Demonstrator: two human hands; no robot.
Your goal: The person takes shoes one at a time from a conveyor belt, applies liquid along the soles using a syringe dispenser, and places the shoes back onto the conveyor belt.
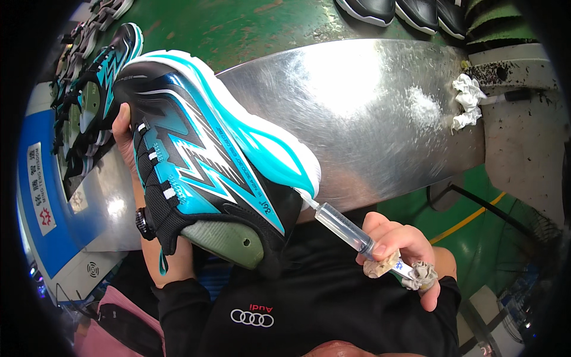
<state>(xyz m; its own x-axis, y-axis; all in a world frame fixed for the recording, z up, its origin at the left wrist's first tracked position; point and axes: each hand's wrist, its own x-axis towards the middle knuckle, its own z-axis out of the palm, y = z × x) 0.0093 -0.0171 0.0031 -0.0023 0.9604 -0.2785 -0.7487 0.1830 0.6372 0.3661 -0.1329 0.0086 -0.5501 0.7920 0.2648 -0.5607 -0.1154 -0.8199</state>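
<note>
My left hand (124, 134) is closed round the toe end of a black, turquoise and white sports shoe (208, 154), partly hidden behind it. The shoe is tilted on its side, its white and turquoise sole (256, 131) facing up and right. In my right hand (410, 244) is a clear plastic syringe (344, 227), held by its rear end with fingers round the flange and plunger. Pale crumpled wrapping (423, 275) covers the plunger end. The syringe's tip meets the shoe at the heel, where sole and upper join; whether it touches or goes in I cannot tell.
Beneath the shoe runs a scratched metal worktop (380, 149) with a patch of white powder (423, 108). Crumpled white tissue (468, 102) sits at its right end. More shoes line the far left, including a matching turquoise one (110, 77); black shoes (416, 15) stand at the back right.
</note>
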